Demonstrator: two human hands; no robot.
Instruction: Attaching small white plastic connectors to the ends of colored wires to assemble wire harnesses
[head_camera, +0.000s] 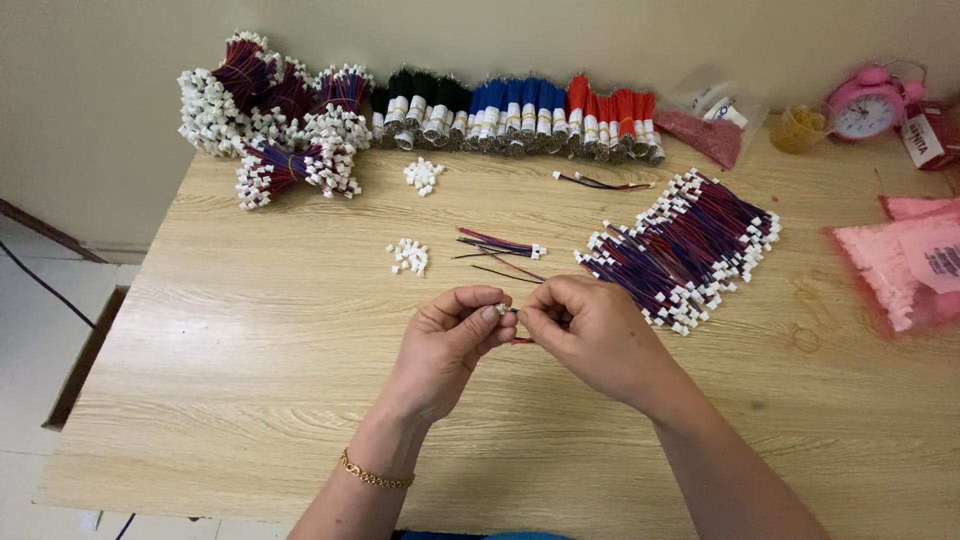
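My left hand (448, 345) pinches a small white plastic connector (501, 309) between thumb and forefinger above the wooden table (250, 380). My right hand (590, 335) meets it fingertip to fingertip and holds thin red and dark wires (522, 340) that show just under the fingers. A few loose wires with a white connector (500, 245) lie just beyond my hands. A small heap of white connectors (409, 256) sits to their left.
A big pile of finished red-blue wire leads (685, 245) lies to the right. Bundles of wires (290, 110) and rolls of black, blue and red wires (520, 112) line the back edge. Pink bags (915, 265), a pink alarm clock (865, 105) stand far right.
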